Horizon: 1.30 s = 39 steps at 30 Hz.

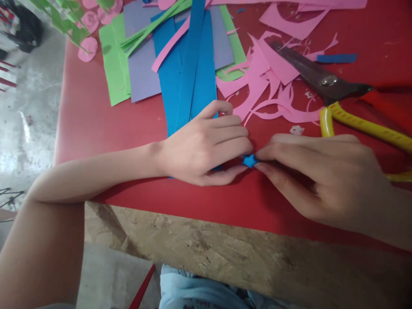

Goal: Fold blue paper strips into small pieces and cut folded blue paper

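A small blue folded paper star [249,161] is pinched between the fingertips of both hands, just above the red tabletop. My left hand [206,148] comes in from the left, its thumb and index finger closed on the star's left side. From the right, my right hand [325,176] grips the star's other side with thumb and fingertips. Blue paper strips [189,81] run beneath my left wrist and hand. Beyond my right hand lie scissors [328,80] with yellow-wrapped handles, partly hidden by that hand.
Pink paper scraps [267,81] are strewn behind the hands. Purple sheets [141,68], green paper [112,60] and thin green strips [151,28] lie at the back left, near pink paper roses [88,48]. A short blue strip [337,58] sits by the blades. The table's particleboard edge [193,236] faces me.
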### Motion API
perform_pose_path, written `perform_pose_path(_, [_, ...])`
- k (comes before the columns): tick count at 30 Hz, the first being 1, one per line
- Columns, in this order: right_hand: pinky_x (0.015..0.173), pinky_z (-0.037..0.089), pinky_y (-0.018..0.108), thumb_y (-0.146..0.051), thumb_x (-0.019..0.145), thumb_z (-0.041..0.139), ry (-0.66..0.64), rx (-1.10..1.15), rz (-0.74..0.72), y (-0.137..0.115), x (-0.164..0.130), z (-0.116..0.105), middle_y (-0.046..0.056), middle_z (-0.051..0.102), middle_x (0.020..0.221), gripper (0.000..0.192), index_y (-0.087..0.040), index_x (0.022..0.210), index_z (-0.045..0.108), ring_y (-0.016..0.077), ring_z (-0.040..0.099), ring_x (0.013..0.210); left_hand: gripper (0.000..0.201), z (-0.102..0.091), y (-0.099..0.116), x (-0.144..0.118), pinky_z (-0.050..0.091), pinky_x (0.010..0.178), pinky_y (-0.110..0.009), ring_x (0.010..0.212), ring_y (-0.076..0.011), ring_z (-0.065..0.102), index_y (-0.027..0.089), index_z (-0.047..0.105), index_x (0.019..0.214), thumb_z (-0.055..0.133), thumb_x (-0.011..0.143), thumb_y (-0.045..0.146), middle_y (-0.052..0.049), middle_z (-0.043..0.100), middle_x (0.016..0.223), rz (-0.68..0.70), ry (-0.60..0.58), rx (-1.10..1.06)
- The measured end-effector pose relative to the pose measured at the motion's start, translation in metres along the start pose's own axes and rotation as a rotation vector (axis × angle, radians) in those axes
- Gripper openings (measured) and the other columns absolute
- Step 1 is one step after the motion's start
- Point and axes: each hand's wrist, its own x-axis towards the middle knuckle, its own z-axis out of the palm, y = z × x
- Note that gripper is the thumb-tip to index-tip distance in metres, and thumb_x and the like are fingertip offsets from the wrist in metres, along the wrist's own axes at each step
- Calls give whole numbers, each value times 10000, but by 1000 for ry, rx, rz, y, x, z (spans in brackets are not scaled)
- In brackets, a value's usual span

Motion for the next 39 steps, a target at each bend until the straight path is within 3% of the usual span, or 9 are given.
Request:
perform_pose_path(6, [469,359,248,-231,924,389,-15,50,0,1,1,0,-4,595,640,218,-179,750,509,105,540,526,311,1,0,1,417,907,-502,793,-172,606,226,538,852,276,900,386,-5,576,751,-24,-35,-33])
perform_pose_path(14, [461,362,254,-208,926,365,-58,103,-46,3,3,-1,2,589,626,240,-185,723,491,116,530,517,339,2,-2,1,423,912,-481,766,-162,603,219,495,813,244,918,420,-1,560,714,10,0,-85])
perform_pose_path(27, [488,370,235,-265,957,340,-117,185,-20,4,2,-1,-13,579,604,290,-186,726,496,99,534,530,433,-3,0,6,416,938,-496,807,-175,589,209,468,767,198,911,516,-19,553,748,1,-128,-137])
perform_pose_path(34, [499,396,241,-274,956,344,-125,216,-2,6,2,-2,5,618,642,305,-176,724,516,106,559,542,413,-1,-2,5,420,931,-457,751,-149,575,206,451,782,175,934,473,-6,534,712,29,-57,-167])
perform_pose_path(39, [505,390,231,-242,959,342,-63,159,-59,4,5,1,7,613,633,289,-165,750,526,97,563,548,433,1,-2,5,420,927,-461,749,-153,573,208,458,781,156,931,479,-8,537,717,26,-77,-132])
